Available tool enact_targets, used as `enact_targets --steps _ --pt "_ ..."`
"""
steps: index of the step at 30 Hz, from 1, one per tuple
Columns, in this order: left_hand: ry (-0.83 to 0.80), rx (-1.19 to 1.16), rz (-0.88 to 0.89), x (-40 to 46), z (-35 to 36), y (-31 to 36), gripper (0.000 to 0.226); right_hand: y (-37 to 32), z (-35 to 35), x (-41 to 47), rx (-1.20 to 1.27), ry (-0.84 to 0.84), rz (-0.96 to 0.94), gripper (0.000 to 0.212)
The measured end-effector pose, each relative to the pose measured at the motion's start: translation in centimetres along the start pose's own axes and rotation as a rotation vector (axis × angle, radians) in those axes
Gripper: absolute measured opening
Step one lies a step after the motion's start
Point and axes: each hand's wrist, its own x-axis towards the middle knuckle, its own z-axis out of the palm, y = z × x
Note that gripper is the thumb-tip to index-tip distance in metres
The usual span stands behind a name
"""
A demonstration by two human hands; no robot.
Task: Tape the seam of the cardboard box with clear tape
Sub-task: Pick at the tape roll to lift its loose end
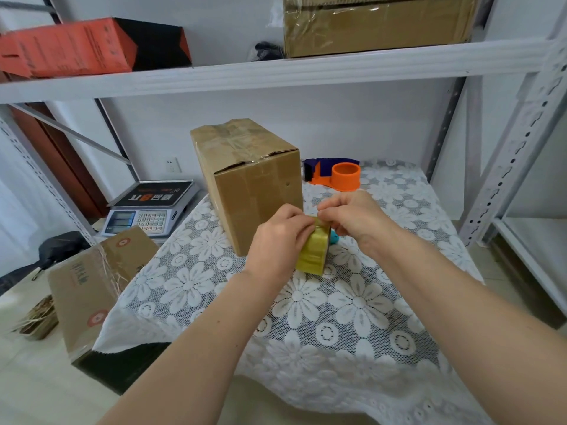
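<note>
Two hands meet above the counter [383,317]: the left hand [277,237] grips a tape roll [314,251], the right hand [352,217] pinches its top edge. Just behind stands the cardboard box [248,182], upright, with bare lace cloth toward the near edge.

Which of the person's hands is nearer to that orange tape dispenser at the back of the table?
The right hand. It is just in front of the orange tape dispenser, while the left hand is farther away, in front and to the left.
</note>
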Motion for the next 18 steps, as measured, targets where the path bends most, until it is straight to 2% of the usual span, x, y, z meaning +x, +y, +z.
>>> enact_targets --steps 4,12,18 --pt "-0.007 0.096 0.151 0.00 0.10 -0.37 0.036 -0.02 0.03 -0.01 -0.012 0.001 0.012 0.011" --pt "-0.013 0.224 0.258 0.04 0.14 -1.02 0.028 -0.37 0.10 -0.39 -0.092 0.036 -0.047 0.021" --pt "0.032 0.311 0.265 0.02 0.42 -0.53 0.025 -0.29 0.33 -0.06 -0.356 0.155 -0.125 0.013"
